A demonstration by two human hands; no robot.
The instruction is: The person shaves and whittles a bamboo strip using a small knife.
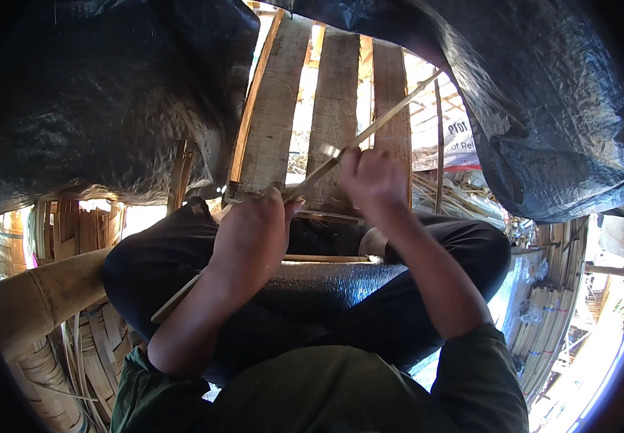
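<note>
Head view: bamboo strip [388,118] is clamped by left hand [254,229]; right hand [375,177] blurred, grip can't be told. Judged light, springy, splintery; best held by flat faces.

Straight before you, beyond your folded legs [149,270], planks [269,108] run side by side, away from you. The bamboo strip [391,113] slants across your view of them, from your left hand [254,224] by their near edge to beyond their right edge. Your right hand [377,173] is farther along it. Tarps flank the planks: left tarp [95,101], right tarp [550,108]. A pole [52,292] lies left of your left knee.
</note>
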